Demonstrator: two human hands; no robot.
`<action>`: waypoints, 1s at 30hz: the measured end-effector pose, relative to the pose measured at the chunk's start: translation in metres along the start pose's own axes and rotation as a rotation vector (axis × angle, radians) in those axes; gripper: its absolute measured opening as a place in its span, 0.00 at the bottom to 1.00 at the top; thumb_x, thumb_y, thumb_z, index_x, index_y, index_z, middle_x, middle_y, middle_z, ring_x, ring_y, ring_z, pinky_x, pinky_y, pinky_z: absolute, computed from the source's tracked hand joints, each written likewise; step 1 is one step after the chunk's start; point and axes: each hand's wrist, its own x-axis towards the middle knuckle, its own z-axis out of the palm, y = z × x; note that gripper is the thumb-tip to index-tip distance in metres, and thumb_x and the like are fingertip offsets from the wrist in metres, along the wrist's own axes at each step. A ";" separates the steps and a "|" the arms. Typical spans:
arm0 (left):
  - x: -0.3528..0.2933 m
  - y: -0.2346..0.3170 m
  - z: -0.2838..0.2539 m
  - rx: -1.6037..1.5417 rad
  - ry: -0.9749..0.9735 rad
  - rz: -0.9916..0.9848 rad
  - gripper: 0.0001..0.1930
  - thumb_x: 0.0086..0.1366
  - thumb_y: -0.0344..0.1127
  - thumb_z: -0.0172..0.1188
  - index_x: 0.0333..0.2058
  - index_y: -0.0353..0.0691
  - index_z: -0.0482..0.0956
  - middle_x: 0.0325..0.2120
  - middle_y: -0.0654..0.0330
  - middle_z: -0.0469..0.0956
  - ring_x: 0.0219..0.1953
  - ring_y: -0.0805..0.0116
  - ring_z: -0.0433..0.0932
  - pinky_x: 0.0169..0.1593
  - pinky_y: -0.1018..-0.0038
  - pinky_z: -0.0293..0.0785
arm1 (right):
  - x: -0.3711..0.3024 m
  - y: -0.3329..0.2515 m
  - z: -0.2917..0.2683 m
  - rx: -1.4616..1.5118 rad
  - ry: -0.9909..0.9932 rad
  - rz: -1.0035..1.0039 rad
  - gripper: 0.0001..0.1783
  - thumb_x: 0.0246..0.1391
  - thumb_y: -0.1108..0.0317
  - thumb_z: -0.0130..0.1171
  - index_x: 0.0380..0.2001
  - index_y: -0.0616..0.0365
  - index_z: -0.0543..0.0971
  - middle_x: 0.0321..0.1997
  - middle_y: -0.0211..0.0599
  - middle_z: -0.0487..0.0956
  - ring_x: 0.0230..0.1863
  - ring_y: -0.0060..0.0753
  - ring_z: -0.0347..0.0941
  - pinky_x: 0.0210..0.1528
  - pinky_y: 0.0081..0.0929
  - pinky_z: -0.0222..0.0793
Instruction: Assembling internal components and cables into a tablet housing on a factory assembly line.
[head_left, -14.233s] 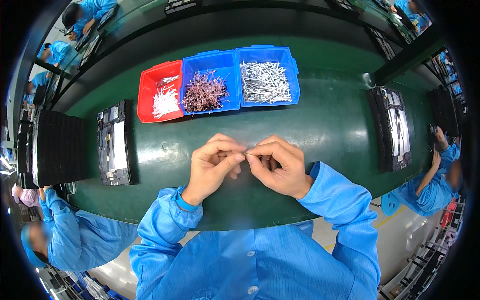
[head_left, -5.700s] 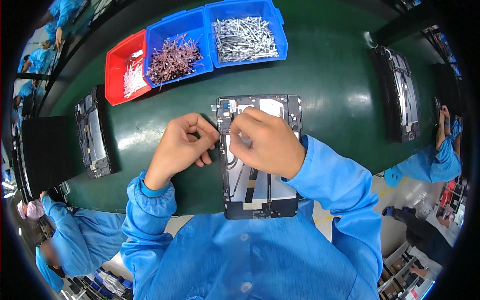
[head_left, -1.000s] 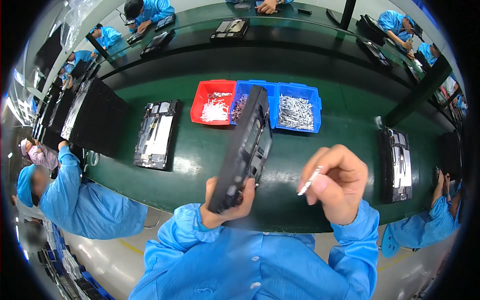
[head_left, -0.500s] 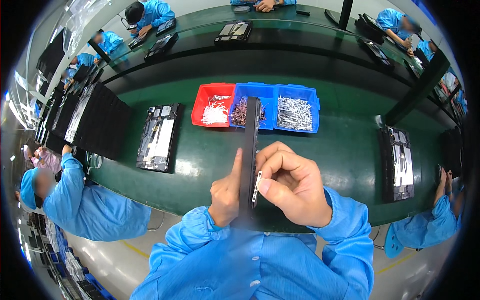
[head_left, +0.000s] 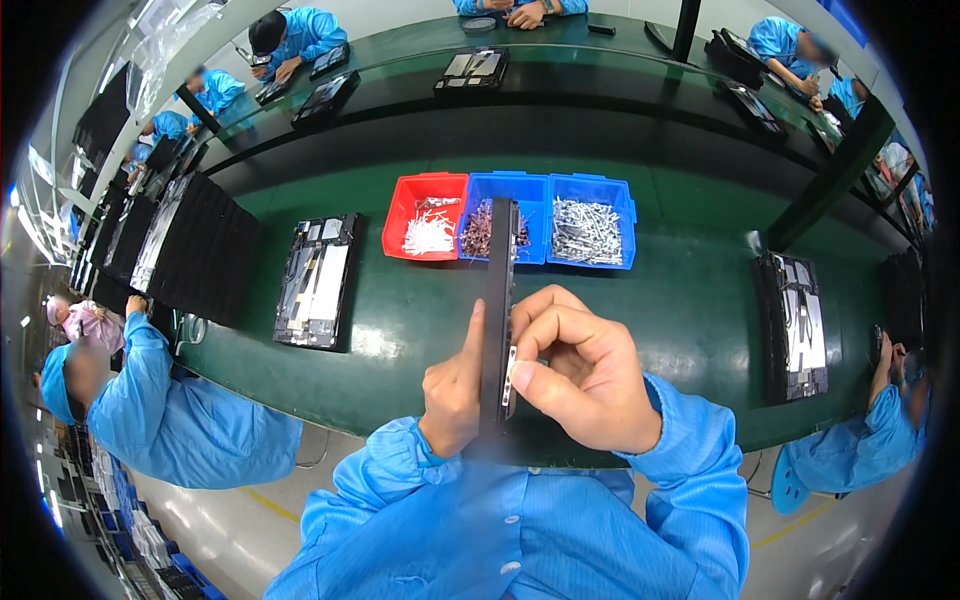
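Held upright and seen edge-on, a black tablet-like device (head_left: pixel 500 300) stands in front of my body. My left hand (head_left: pixel 453 395) grips it from the left, index finger pointing up along its back. On the other side, my right hand (head_left: pixel 590 375) pinches a small silver-white strip with dark holes (head_left: pixel 511 372) between thumb and index finger. The strip lies lengthwise against the device's right side. My remaining right fingers curl near the device. What the left fingers do behind the device is partly hidden.
Beyond the device sit a red bin (head_left: pixel 398 215) of white strips, a blue bin (head_left: pixel 540 200) of brownish parts and another blue bin (head_left: pixel 630 225) of silver parts. Opened devices lie left (head_left: pixel 318 285) and right (head_left: pixel 800 330). A black stack (head_left: pixel 200 250) stands left; co-workers sit around.
My right hand has brought the strip left and slightly down, from tilted beside the device to upright against its side. My left hand keeps its hold.
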 end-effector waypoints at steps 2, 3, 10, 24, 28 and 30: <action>0.000 0.000 0.001 0.000 0.007 -0.005 0.41 0.55 0.26 0.68 0.67 0.19 0.65 0.20 0.57 0.78 0.19 0.66 0.81 0.24 0.70 0.76 | 0.000 0.000 0.000 -0.001 -0.001 0.000 0.03 0.59 0.78 0.62 0.34 0.65 0.77 0.48 0.39 0.71 0.46 0.24 0.68 0.51 0.24 0.69; -0.001 0.000 0.002 0.000 0.013 -0.010 0.41 0.55 0.26 0.68 0.67 0.19 0.65 0.19 0.57 0.77 0.18 0.66 0.80 0.24 0.69 0.76 | 0.000 0.000 0.000 -0.002 -0.001 0.000 0.03 0.59 0.78 0.63 0.34 0.65 0.77 0.48 0.39 0.71 0.46 0.24 0.68 0.51 0.24 0.68; -0.002 -0.002 0.004 0.000 0.032 0.002 0.40 0.56 0.27 0.68 0.66 0.18 0.64 0.17 0.58 0.75 0.17 0.68 0.78 0.24 0.70 0.75 | 0.000 0.000 0.000 -0.010 -0.006 0.003 0.04 0.60 0.77 0.63 0.34 0.64 0.77 0.48 0.39 0.71 0.46 0.24 0.68 0.51 0.24 0.68; -0.002 -0.001 0.005 0.026 0.031 0.018 0.37 0.60 0.26 0.66 0.66 0.17 0.64 0.18 0.58 0.75 0.17 0.69 0.77 0.24 0.71 0.74 | 0.000 0.003 -0.001 0.031 -0.006 -0.007 0.04 0.60 0.77 0.63 0.32 0.63 0.77 0.47 0.39 0.71 0.46 0.25 0.69 0.50 0.23 0.68; -0.003 -0.001 0.005 0.052 0.027 0.035 0.36 0.61 0.26 0.65 0.66 0.17 0.64 0.18 0.58 0.76 0.17 0.70 0.77 0.24 0.71 0.74 | 0.000 0.004 -0.001 0.024 -0.010 -0.024 0.04 0.59 0.77 0.63 0.32 0.63 0.77 0.46 0.39 0.71 0.46 0.24 0.69 0.50 0.23 0.69; -0.001 0.000 0.005 0.032 0.026 0.034 0.36 0.61 0.26 0.65 0.66 0.17 0.64 0.18 0.59 0.76 0.17 0.70 0.77 0.23 0.71 0.74 | 0.000 0.003 -0.001 0.031 -0.005 -0.011 0.05 0.59 0.78 0.63 0.32 0.63 0.77 0.46 0.39 0.71 0.45 0.24 0.69 0.49 0.23 0.69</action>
